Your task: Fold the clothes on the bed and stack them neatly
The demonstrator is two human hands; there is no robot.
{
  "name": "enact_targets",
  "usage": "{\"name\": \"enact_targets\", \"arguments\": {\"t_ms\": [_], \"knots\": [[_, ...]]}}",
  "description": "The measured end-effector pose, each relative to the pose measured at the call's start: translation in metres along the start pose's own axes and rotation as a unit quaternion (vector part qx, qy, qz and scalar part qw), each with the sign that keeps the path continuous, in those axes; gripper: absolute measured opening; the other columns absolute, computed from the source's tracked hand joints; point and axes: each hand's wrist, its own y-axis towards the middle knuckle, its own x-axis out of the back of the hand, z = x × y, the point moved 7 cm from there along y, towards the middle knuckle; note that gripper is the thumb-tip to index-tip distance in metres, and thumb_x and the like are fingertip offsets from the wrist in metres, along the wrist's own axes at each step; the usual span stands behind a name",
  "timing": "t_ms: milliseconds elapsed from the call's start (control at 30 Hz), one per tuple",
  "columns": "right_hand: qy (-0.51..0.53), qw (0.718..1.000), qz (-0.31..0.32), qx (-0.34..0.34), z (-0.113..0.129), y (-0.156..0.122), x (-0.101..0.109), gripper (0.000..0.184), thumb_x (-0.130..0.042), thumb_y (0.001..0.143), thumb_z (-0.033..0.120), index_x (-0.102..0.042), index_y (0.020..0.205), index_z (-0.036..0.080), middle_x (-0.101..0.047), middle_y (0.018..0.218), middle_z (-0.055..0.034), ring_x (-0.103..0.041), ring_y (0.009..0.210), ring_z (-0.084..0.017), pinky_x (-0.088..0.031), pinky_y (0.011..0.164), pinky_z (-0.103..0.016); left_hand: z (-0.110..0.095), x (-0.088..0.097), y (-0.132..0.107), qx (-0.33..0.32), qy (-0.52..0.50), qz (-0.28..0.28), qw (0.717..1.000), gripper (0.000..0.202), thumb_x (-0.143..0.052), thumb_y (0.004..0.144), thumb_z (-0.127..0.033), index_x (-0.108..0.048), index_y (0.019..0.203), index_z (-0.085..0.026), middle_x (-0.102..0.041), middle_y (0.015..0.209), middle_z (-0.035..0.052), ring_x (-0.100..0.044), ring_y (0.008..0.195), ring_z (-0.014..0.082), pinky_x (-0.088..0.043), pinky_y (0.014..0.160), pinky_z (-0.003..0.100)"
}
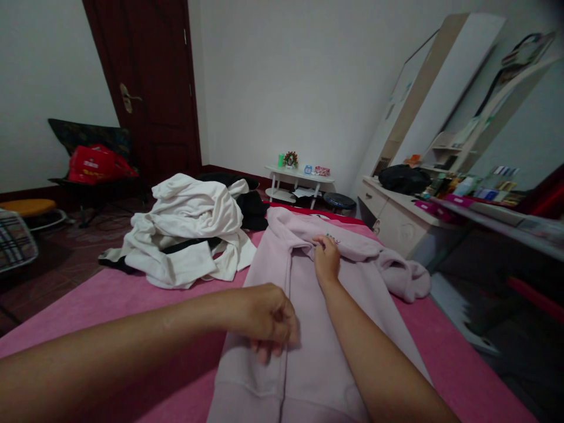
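A pale pink sweatshirt [317, 329] lies spread lengthwise on a pink cover [185, 317], its hem towards me. A long straight line, a seam or a folded edge, runs down its front. One sleeve [403, 276] lies bunched at the right. My right hand [326, 258] is at the upper part of the sweatshirt, beside a small printed mark; its fingers are closed on the fabric. Over the lower front, close to the long line, is my left hand [269, 320]. Its fingers are loosely bent, apart and slightly blurred, with no fabric visibly gripped.
Left of the sweatshirt lies a heap of white clothes [185, 223], with black clothes [251, 205] behind it. A red bag [99, 164] rests on a chair near the door. Beyond are a small white table [286, 171] and a black stool [339, 201]; a dresser [396, 220] stands right.
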Motion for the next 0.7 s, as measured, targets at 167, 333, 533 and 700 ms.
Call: {"name": "enact_targets", "arguments": {"t_ms": [167, 333, 533, 700], "knots": [[-0.162, 0.984, -0.013, 0.072, 0.014, 0.021, 0.013, 0.034, -0.04, 0.079, 0.012, -0.063, 0.103, 0.02, -0.061, 0.119, -0.0084, -0.047, 0.115, -0.023, -0.031, 0.099, -0.036, -0.013, 0.074, 0.01, -0.082, 0.328, -0.439, 0.833, 0.03, -0.047, 0.086, -0.022, -0.06, 0.113, -0.019, -0.062, 0.108, 0.0106, -0.057, 0.104, 0.0253, -0.046, 0.089, 0.038], [-0.308, 0.942, 0.131, 0.014, -0.009, 0.057, -0.002, 0.048, -0.049, 0.087, 0.044, -0.054, 0.125, 0.014, -0.062, 0.119, -0.0165, -0.052, 0.115, -0.029, -0.031, 0.099, -0.045, 0.021, 0.07, 0.042, -0.073, 0.368, -0.45, 0.811, 0.044, -0.046, 0.09, -0.032, -0.046, 0.13, -0.013, -0.051, 0.127, 0.0162, -0.045, 0.121, 0.0283, -0.037, 0.103, 0.045], [-0.362, 0.907, 0.213, -0.026, -0.035, 0.105, 0.008, 0.041, -0.045, 0.088, 0.049, -0.072, 0.091, 0.018, -0.07, 0.1, -0.015, -0.065, 0.096, -0.027, -0.045, 0.076, -0.035, 0.035, 0.062, 0.048, -0.065, 0.365, -0.44, 0.818, 0.045, -0.039, 0.094, -0.033, -0.041, 0.136, -0.018, -0.044, 0.137, 0.0139, -0.04, 0.129, 0.0273, -0.03, 0.11, 0.047], [-0.413, 0.902, 0.12, -0.045, -0.046, 0.138, 0.045, 0.042, -0.048, 0.086, 0.049, -0.074, 0.095, 0.017, -0.07, 0.099, -0.0169, -0.065, 0.096, -0.029, -0.048, 0.073, -0.036, 0.034, 0.063, 0.05, -0.085, 0.355, -0.415, 0.833, 0.049, -0.036, 0.094, -0.032, -0.038, 0.141, -0.017, -0.042, 0.141, 0.0144, -0.04, 0.13, 0.0279, -0.031, 0.11, 0.045]]}}
